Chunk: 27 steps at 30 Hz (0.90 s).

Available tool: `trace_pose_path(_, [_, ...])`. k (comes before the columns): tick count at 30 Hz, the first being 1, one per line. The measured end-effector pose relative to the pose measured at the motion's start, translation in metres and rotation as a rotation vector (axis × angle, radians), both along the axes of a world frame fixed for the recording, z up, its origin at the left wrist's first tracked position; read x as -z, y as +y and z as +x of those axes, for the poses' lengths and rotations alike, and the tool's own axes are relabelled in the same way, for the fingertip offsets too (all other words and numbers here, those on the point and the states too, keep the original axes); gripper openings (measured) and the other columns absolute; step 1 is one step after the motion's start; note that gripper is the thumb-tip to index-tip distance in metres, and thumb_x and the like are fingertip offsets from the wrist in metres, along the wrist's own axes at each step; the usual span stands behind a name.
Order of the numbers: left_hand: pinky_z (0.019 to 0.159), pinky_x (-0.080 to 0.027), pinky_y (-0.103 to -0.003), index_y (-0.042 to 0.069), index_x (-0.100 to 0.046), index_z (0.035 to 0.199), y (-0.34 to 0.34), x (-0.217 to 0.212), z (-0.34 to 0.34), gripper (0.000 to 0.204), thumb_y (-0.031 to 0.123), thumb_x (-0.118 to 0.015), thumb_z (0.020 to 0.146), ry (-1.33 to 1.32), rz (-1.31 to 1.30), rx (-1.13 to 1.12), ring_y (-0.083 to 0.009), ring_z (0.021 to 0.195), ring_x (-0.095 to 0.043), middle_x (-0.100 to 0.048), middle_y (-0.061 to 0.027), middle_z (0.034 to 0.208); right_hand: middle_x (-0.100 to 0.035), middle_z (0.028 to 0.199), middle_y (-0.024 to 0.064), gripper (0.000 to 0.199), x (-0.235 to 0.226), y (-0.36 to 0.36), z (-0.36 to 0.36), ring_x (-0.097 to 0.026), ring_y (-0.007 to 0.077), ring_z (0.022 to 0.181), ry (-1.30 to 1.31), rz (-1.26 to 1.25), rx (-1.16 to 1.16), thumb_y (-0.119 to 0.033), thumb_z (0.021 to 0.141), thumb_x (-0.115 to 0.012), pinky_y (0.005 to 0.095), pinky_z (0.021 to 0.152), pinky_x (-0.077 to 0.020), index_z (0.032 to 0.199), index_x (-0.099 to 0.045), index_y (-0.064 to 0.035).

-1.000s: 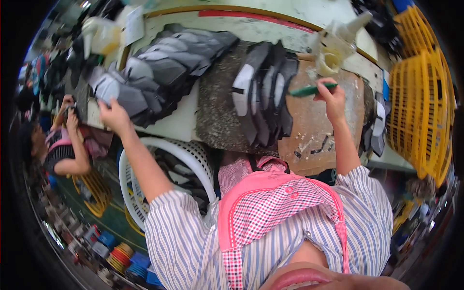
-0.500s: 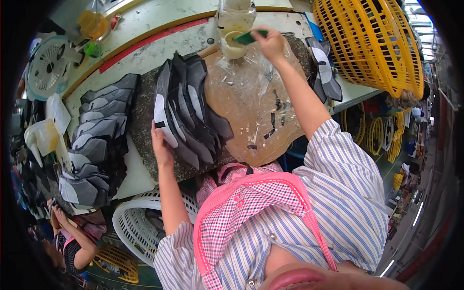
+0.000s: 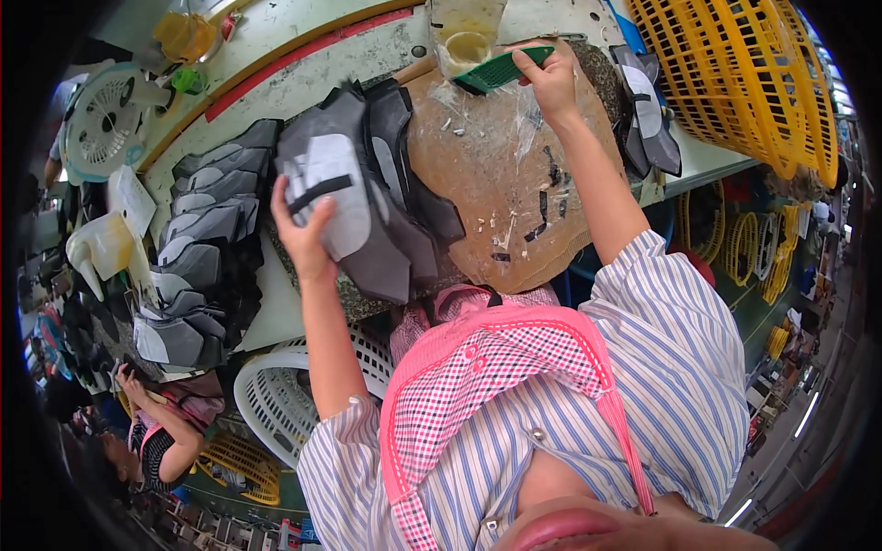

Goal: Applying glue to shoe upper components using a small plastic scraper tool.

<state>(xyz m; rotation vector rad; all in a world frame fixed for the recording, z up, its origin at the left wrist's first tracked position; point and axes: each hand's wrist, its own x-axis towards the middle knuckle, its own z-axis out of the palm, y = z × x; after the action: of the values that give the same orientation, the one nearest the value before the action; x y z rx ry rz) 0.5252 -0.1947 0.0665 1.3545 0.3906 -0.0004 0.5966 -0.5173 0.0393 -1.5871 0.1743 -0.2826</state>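
My left hand [image 3: 308, 239] grips the edge of the top grey-and-black fabric panel [image 3: 390, 243], thumb over its pale patch, which bears a short black strip. More dark panels [image 3: 390, 124] lie beneath and beside it. In my right hand [image 3: 554, 87] is a flat green spreader [image 3: 503, 72], pinched near one end and tilted. Its other end is by the mouth of a clear plastic container [image 3: 467, 46] holding yellowish paste. Below the spreader lies a worn brown board [image 3: 496, 174] with dried residue and scraps of black strip.
Overlapping grey panels [image 3: 197, 243] stand in a row at left, and a few more [image 3: 650, 119] lie at right by a yellow basket [image 3: 735, 83]. A fan [image 3: 106, 119] stands far left. A white basket [image 3: 276, 395] sits below the table edge; another person [image 3: 165, 432] works lower left.
My right hand has drawn the green spreader out from the paste container, toward me and right. My left hand has tilted the top panel so its pale patch faces up.
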Motion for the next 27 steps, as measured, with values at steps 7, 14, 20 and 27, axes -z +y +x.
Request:
trace_pose_path(7, [0.090, -0.026, -0.033, 0.005, -0.026, 0.122, 0.013, -0.011, 0.009, 0.072, 0.012, -0.064, 0.061, 0.066, 0.279, 0.156, -0.0233, 0.106, -0.036, -0.037, -0.0124, 0.115, -0.055, 0.059, -0.0002, 0.015, 0.005, -0.022, -0.028, -0.044, 0.0038, 0.048, -0.001, 0.003, 0.118, -0.019, 0.072, -0.059, 0.0178, 0.041, -0.0328, 0.073, -0.060, -0.0042])
trace_pose_path(14, [0.088, -0.029, -0.038, -0.005, -0.038, 0.113, 0.032, 0.057, -0.009, 0.059, 0.039, -0.050, 0.075, -0.590, 1.481, 0.031, -0.0328, 0.100, -0.041, -0.041, -0.0223, 0.110, -0.055, 0.056, 0.0110, 0.017, 0.017, 0.029, -0.051, -0.050, 0.0115, 0.050, 0.091, -0.126, 0.295, -0.019, 0.063, -0.061, 0.0291, 0.048, -0.0398, 0.064, -0.056, -0.0022])
trace_pose_path(20, [0.080, -0.036, -0.034, -0.008, -0.041, 0.109, 0.023, 0.039, 0.027, 0.055, 0.036, -0.046, 0.078, 0.062, 1.096, 0.614, -0.0297, 0.095, -0.047, -0.046, -0.0220, 0.106, -0.054, 0.059, 0.0133, 0.018, -0.026, 0.036, -0.096, -0.054, 0.0179, 0.054, -0.054, 0.235, 0.389, -0.016, 0.062, -0.061, 0.0294, 0.052, -0.0401, 0.068, -0.054, -0.0004])
trace_pose_path(27, [0.080, -0.035, -0.040, 0.003, -0.042, 0.108, 0.081, 0.070, 0.105, 0.050, 0.036, -0.053, 0.072, 0.873, 0.285, 0.772, -0.0274, 0.093, -0.045, -0.048, -0.0125, 0.102, -0.053, 0.056, 0.0136, 0.021, -0.038, 0.004, -0.129, -0.053, 0.0196, 0.053, 0.000, 0.282, 0.516, -0.018, 0.063, -0.062, 0.0309, 0.052, -0.0397, 0.064, -0.052, 0.0003])
